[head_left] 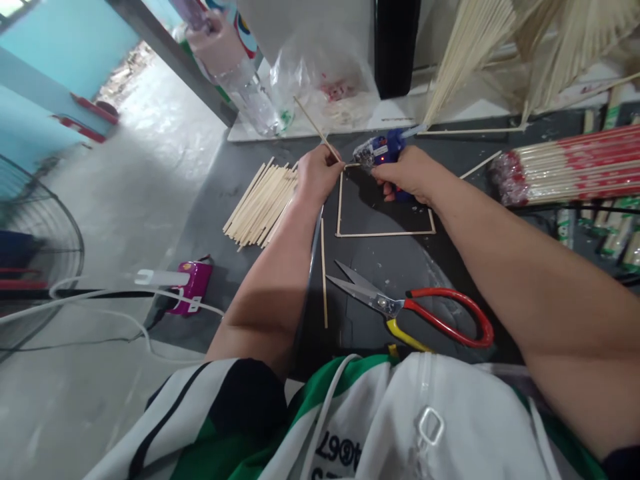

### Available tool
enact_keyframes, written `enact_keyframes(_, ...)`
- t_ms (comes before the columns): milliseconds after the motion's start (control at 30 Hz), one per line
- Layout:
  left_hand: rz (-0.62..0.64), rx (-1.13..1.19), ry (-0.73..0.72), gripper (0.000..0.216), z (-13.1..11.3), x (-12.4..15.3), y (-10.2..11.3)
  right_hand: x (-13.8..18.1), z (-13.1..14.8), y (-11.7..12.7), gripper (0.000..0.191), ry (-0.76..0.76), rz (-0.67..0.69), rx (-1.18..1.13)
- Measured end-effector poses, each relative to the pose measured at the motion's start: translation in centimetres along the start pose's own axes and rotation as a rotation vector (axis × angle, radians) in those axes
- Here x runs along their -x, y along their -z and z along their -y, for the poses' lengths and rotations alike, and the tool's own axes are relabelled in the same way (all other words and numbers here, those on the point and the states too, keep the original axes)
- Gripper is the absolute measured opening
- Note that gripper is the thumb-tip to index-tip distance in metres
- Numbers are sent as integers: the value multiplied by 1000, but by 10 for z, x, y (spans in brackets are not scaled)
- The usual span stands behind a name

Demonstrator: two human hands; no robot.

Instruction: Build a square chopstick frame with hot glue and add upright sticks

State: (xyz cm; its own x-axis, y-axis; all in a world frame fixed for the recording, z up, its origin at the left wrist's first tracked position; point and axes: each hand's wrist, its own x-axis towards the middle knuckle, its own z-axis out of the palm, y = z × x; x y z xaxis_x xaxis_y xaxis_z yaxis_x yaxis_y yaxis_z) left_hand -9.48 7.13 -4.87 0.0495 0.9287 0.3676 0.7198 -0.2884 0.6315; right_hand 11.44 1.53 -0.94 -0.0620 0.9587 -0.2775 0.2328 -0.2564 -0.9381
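Observation:
My left hand (320, 172) pinches a thin wooden stick (309, 119) that slants up and away from the fingers. In my right hand (413, 175) is a blue glue gun (385, 148) with a small lit light. Its nozzle points left, close to the fingertips of my left hand and the far left corner of a frame of sticks (385, 235). That frame lies on the dark tabletop, its far side partly hidden by the glue gun and my right hand. Left of my left hand is a pile of short sticks (263, 203).
Scissors (385, 303) with red and yellow handles lie near my body, beside a loose stick (324, 273). A pink power adapter (193, 287) with cables is at left. A bottle (245, 80) and plastic bag (325, 80) stand behind; wrapped stick bundles (570, 163) lie at right.

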Motion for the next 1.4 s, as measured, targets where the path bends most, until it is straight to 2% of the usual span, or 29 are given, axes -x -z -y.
enact_keyframes(167,-17,-78,-2,10,-2,2,3,3,3,3,19,-2,30,-94)
enact_keyframes(367,11,-134,-2,9,-5,5,7,1,6,3,19,-36,33,-83)
enact_keyframes(667,16,-182,-37,7,-10,6,8,1,5,1,14,-10,50,-113)
enact_keyframes(1000,40,-169,-33,5,-7,4,7,-1,2,0,15,-8,37,-64)
enact_keyframes(1400,1,-203,-65,9,-6,2,4,7,8,0,16,7,38,39)
